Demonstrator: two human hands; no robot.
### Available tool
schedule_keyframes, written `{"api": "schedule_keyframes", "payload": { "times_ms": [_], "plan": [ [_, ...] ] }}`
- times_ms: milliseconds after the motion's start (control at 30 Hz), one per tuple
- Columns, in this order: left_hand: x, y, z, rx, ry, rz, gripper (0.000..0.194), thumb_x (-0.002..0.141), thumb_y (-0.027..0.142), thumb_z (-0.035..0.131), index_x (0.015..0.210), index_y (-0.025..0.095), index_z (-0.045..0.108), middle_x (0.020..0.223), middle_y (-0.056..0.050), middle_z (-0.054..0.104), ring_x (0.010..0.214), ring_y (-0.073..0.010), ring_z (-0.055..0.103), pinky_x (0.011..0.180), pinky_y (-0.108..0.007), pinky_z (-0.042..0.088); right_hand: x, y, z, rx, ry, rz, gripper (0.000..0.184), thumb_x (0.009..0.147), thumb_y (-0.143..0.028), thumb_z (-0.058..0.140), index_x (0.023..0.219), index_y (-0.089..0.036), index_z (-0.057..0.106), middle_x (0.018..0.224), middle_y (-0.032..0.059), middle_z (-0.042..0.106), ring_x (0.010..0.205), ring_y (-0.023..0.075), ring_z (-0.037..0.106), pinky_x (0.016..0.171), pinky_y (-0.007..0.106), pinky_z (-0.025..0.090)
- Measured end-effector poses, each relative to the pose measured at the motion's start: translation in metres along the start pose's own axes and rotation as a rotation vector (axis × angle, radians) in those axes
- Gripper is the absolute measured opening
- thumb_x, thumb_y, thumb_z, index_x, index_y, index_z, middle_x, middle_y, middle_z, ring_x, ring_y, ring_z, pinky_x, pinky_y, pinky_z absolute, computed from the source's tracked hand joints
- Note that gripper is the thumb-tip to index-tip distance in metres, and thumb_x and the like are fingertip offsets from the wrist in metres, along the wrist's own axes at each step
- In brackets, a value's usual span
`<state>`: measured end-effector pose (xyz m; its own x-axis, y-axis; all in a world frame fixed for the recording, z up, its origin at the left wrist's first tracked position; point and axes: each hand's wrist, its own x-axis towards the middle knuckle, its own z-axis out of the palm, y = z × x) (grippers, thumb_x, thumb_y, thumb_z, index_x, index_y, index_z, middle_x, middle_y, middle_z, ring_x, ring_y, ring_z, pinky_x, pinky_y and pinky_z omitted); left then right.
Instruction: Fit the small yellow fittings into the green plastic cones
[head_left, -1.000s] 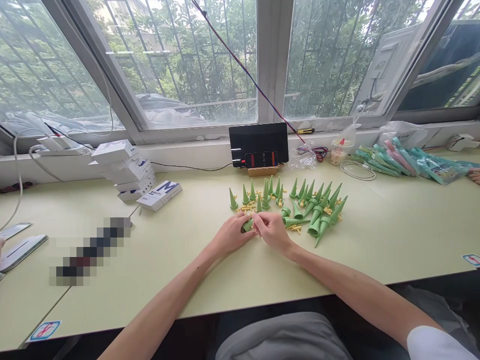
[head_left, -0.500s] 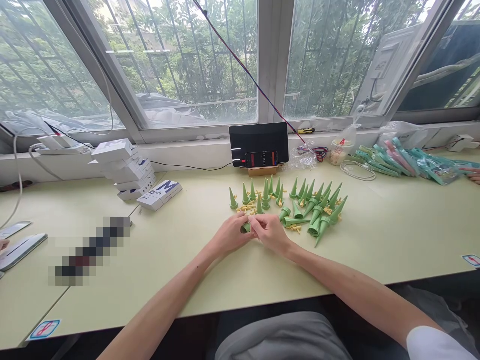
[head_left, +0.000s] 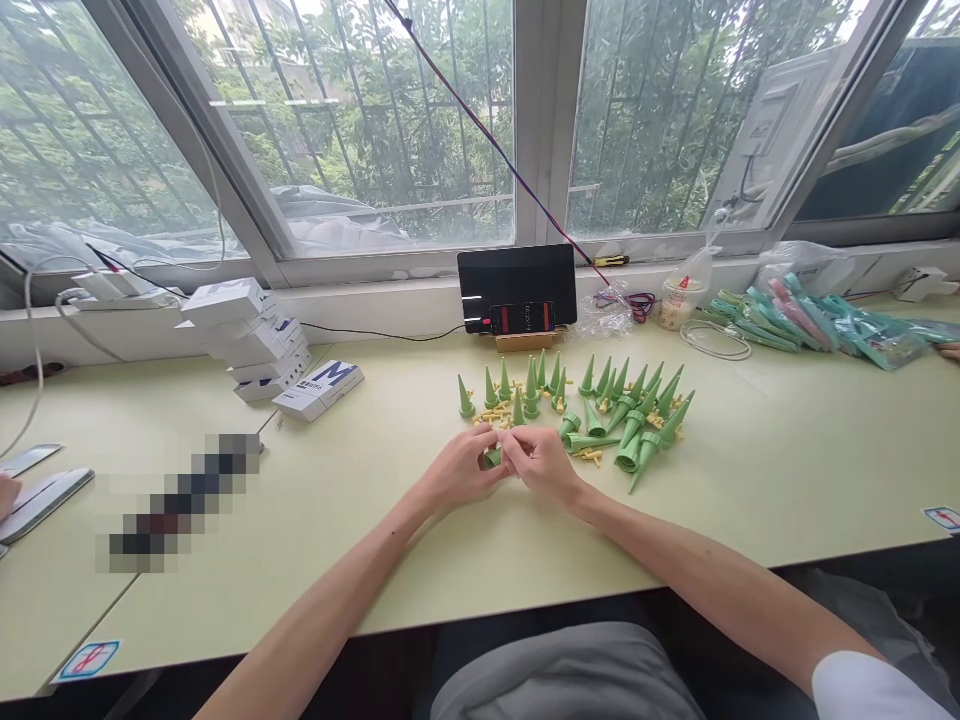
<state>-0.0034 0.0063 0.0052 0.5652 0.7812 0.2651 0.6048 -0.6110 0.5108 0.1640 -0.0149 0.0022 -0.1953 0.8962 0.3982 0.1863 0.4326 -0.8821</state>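
Shifting slightly left since a second ago, our right hand (head_left: pixel 546 468) is meeting our left hand (head_left: pixel 463 468) at a green plastic piece (head_left: pixel 492 458) on the near side of the cluster.
Our left grip is wrapping that piece just over the desk (head_left: pixel 480 560), while our right grip is pinching together beside it; we are unable to tell whether anything is sitting between those fingertips. Green cones (head_left: pixel 532 395) and small yellow pieces (head_left: pixel 591 457) are standing and lying beyond. We are judging the plastic light, stiff and probably slick along the taper, so we are favouring the wide collar; the yellow pieces are likely needing a fingertip pinch.
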Motion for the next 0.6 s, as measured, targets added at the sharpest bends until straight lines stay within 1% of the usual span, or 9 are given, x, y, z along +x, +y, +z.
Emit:
{"api": "schedule_keyframes", "payload": {
  "times_ms": [233,433,600],
  "plan": [
    [0.0001,-0.0014,-0.0003,0.014,0.007,0.021,0.023,0.086,0.034,0.06,0.071,0.019,0.055,0.076,-0.002,0.053,0.06,-0.0124,0.044,0.055,-0.026,0.037,0.0003,0.0019,0.0002,-0.017,-0.014,-0.021,0.046,0.097,-0.041,0.046,0.055,-0.02,0.049,0.053,0.0,0.05,0.052,0.0135,0.044,0.054,0.028,0.034],
    [-0.0006,-0.0011,-0.0006,-0.006,-0.004,0.041,0.017,0.085,0.03,0.059,0.074,0.018,0.059,0.079,-0.003,0.056,0.062,-0.0123,0.047,0.056,-0.025,0.039,0.0011,0.0027,0.0004,-0.054,-0.049,-0.039,0.046,0.097,-0.04,0.045,0.056,-0.02,0.048,0.054,-0.0003,0.051,0.053,0.0135,0.044,0.056,0.028,0.034],
    [-0.0004,0.0007,-0.0012,0.014,-0.014,0.044,0.014,0.083,0.025,0.058,0.072,0.018,0.056,0.081,-0.003,0.057,0.065,-0.0122,0.048,0.057,-0.025,0.039,0.0006,0.0054,0.0008,-0.083,-0.065,-0.052,0.043,0.097,-0.036,0.046,0.057,-0.019,0.049,0.055,-0.0006,0.05,0.054,0.0129,0.044,0.056,0.027,0.033]
  ]
}}
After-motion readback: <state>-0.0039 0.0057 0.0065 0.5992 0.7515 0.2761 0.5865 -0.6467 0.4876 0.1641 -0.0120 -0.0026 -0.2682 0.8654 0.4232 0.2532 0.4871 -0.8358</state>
